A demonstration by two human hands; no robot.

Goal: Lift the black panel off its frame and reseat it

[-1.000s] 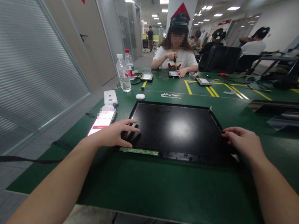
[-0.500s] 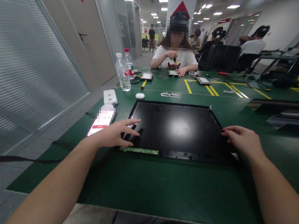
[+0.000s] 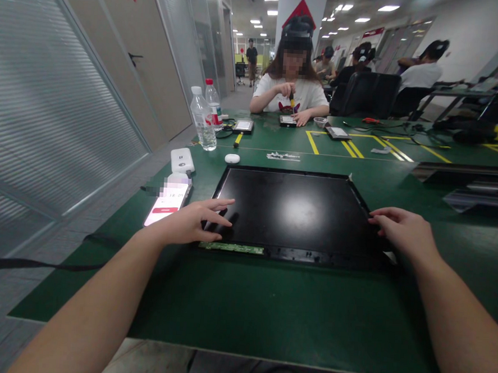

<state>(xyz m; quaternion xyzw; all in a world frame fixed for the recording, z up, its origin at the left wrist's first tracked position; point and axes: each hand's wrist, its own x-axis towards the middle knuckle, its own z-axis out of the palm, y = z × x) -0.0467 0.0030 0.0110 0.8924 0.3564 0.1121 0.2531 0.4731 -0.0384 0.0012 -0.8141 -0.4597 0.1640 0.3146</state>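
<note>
A black flat display panel (image 3: 289,211) in a dark frame lies on the green table. Along its near edge runs a narrow green circuit board (image 3: 232,248). My left hand (image 3: 194,220) is open at the panel's left edge, its fingers spread over the dark screen; whether the fingertips touch the surface I cannot tell. At the right edge, my right hand (image 3: 404,230) has thumb and fingers pinched on the frame. A small pale piece (image 3: 390,256) shows below that hand at the near right corner.
Left of the panel are a lit phone (image 3: 168,204), a white power bank (image 3: 182,161) and a white earbud case (image 3: 232,159). Two water bottles (image 3: 204,122) stand behind. Across the table (image 3: 241,310) a person holds a screwdriver (image 3: 292,99) over a hard drive (image 3: 287,121). Dark strips (image 3: 464,176) lie right.
Both hands and the panel stay in the same place on the table. The whole view has shifted very slightly.
</note>
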